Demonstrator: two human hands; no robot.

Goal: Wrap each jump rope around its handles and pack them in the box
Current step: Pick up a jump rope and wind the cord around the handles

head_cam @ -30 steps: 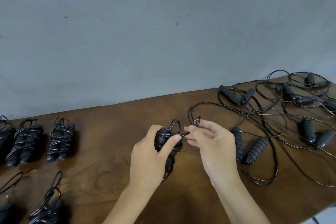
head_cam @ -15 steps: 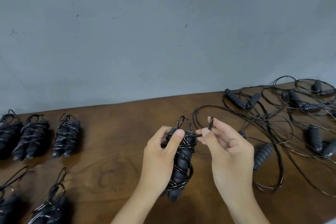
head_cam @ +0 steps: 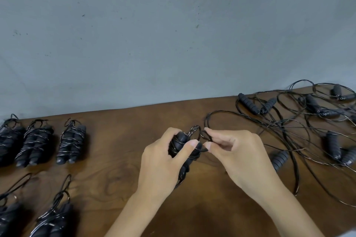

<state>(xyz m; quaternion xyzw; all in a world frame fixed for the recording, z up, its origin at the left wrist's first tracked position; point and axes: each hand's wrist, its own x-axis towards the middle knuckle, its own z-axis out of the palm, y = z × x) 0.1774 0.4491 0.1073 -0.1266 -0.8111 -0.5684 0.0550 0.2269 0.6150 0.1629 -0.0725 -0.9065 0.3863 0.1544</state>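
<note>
My left hand (head_cam: pixel 160 163) grips a pair of black jump rope handles (head_cam: pixel 180 143) with thin black rope wound around them, held just above the brown table (head_cam: pixel 119 159). Its thumb presses the coils near the top. My right hand (head_cam: pixel 237 152) pinches the loose end loop of the rope (head_cam: pixel 205 136) between thumb and forefinger, right beside the bundle. Most of the bundle is hidden behind my left palm. No box is in view.
Several wrapped bundles (head_cam: pixel 71 141) lie at the left, in a back row and a front row (head_cam: pixel 53 219). A tangle of unwrapped ropes and black handles (head_cam: pixel 316 123) covers the right side. A grey wall (head_cam: pixel 173 34) stands behind the table's far edge.
The bundle dropped lower into my left hand. My right hand brought the rope's end loop down and in against the top of the bundle.
</note>
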